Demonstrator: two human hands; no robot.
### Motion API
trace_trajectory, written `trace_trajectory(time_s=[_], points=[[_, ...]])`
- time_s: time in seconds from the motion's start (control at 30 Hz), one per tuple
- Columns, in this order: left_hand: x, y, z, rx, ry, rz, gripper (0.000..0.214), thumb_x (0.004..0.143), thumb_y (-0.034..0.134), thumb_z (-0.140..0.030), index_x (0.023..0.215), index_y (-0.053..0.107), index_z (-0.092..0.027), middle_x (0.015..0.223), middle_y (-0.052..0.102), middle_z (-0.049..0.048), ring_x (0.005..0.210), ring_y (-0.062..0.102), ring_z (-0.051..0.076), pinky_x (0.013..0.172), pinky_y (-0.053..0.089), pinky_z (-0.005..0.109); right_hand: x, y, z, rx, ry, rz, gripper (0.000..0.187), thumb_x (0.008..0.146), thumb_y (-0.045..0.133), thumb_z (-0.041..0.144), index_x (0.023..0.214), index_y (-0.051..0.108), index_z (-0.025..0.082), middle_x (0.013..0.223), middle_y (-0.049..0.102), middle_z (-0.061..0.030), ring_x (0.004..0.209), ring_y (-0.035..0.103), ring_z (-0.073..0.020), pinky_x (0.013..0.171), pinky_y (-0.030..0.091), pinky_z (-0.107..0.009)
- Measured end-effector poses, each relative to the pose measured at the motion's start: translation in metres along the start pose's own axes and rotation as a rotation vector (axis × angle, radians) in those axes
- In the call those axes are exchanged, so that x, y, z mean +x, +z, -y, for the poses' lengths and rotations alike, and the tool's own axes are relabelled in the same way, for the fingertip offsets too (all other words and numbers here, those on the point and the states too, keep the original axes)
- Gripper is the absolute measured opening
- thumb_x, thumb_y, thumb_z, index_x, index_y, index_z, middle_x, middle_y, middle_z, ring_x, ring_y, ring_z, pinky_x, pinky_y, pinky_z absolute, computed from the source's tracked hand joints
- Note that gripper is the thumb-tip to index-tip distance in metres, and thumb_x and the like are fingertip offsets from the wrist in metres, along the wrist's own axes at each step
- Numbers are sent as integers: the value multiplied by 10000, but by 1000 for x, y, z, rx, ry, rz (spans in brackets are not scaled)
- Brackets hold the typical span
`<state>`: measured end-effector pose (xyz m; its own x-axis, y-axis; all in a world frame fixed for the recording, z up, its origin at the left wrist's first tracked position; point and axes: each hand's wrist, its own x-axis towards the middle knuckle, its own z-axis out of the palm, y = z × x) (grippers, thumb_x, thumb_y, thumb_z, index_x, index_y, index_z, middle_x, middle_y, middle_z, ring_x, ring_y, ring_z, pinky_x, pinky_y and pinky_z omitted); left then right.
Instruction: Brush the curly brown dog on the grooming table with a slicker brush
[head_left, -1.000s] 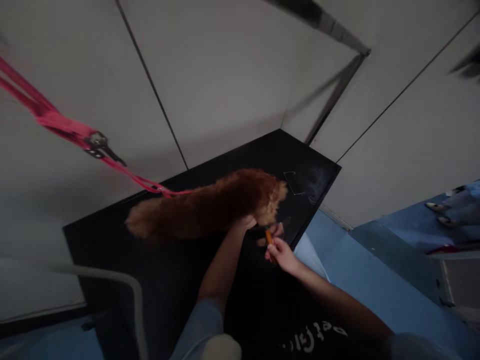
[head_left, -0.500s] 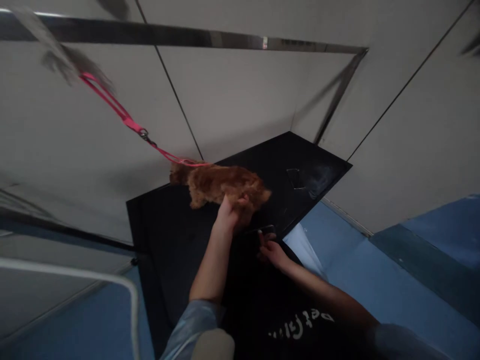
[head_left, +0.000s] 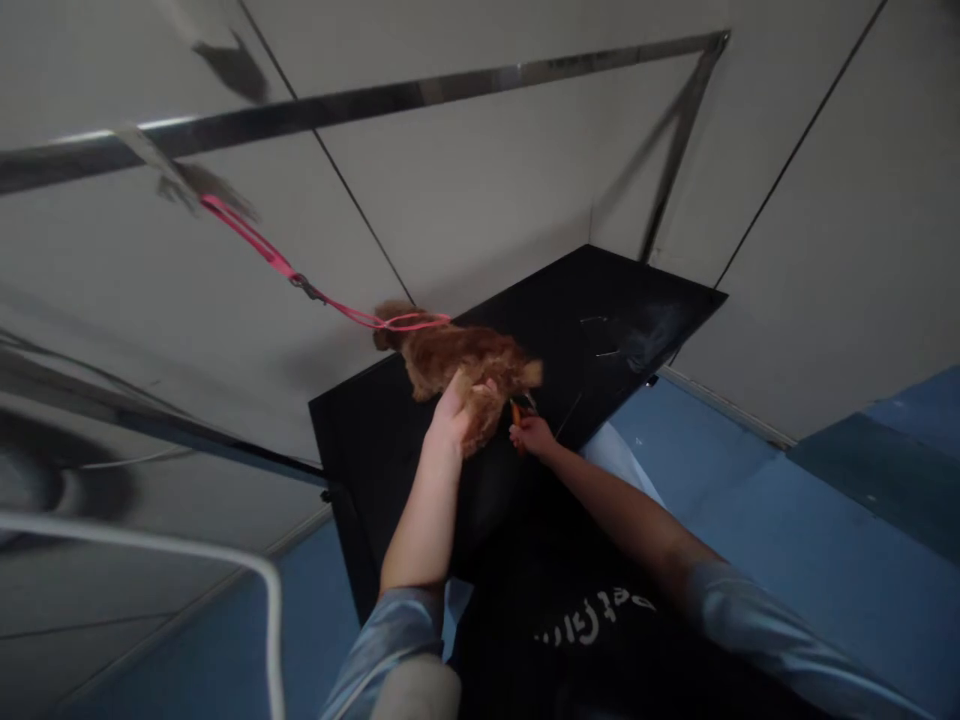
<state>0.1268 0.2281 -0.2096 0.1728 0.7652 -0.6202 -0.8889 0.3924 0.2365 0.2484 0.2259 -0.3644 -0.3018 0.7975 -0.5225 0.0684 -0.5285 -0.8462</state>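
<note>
A small curly brown dog (head_left: 472, 350) stands on a black table (head_left: 360, 430), its head toward the left wall and its rear toward me. My left hand (head_left: 454, 410) is closed around its hind leg from the near side. Just right of that leg, my right hand (head_left: 532, 435) grips a small tool with an orange handle (head_left: 516, 412). A bit of metal shows near the tool's upper end, by the dog's rear; its exact kind is too small to tell. A pink lead (head_left: 255, 240) loops round the dog's neck.
The lead hangs from a metal bar (head_left: 420, 95) along the pale wall (head_left: 450, 190). A flat thing with bright edges (head_left: 607, 353) lies on the table's right part. A white tube (head_left: 225, 555) curves at lower left. Blue floor (head_left: 720, 480) shows beyond the table.
My right hand has moved up to the dog's hind leg, and its orange tool now shows plainly. My left hand keeps its grip on the leg. The view has shifted and tilted.
</note>
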Motion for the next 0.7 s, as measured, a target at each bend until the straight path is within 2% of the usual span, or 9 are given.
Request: trace_trajectory(time_s=[0.13,0.23,0.33,0.43,0.53,0.6,0.7], points=[[2,-12,-2,34,-176,54,349,848,528,-482,878,574,-137,557,571,28,411,560,123,380,472,198,-3,-4,-5,30,22,36,172,823,587,205,673,514,163,546,624,-3,453,587,-109,465,473,-211],[3,-24,-3,86,-180,12,445,838,485,-570,841,570,-132,479,537,11,390,558,149,365,465,231,-3,-13,-1,26,-37,40,173,800,631,207,681,514,162,567,635,12,448,575,-80,460,448,-170],[3,-29,-3,121,-187,-12,468,844,457,-583,827,572,-130,485,563,22,389,568,161,356,456,243,-3,-19,3,-4,-42,55,212,778,671,260,681,510,162,511,611,19,407,551,-83,422,422,-165],[1,-25,-4,111,-185,-22,461,854,439,-579,809,568,-139,530,606,43,420,593,166,385,479,253,-4,-15,3,-24,-20,92,212,797,655,311,724,523,163,557,646,-11,436,591,-111,421,442,-190],[-2,-16,-5,103,-210,-8,450,841,463,-585,808,564,-148,482,572,18,387,570,161,351,453,244,2,-14,3,-41,-50,75,174,800,646,257,728,514,168,604,653,5,448,584,-80,429,420,-159],[-5,-9,-6,109,-218,-18,441,837,476,-579,808,560,-148,448,540,3,362,551,157,335,440,239,5,-16,1,-60,-74,47,172,788,645,205,702,500,170,575,627,34,426,550,-53,426,389,-138],[-10,-2,-5,130,-180,-45,407,860,464,-536,805,554,-143,473,554,11,368,556,147,345,445,228,1,-21,-7,-94,-65,51,188,787,622,196,660,487,171,505,595,39,398,533,-69,409,380,-153]])
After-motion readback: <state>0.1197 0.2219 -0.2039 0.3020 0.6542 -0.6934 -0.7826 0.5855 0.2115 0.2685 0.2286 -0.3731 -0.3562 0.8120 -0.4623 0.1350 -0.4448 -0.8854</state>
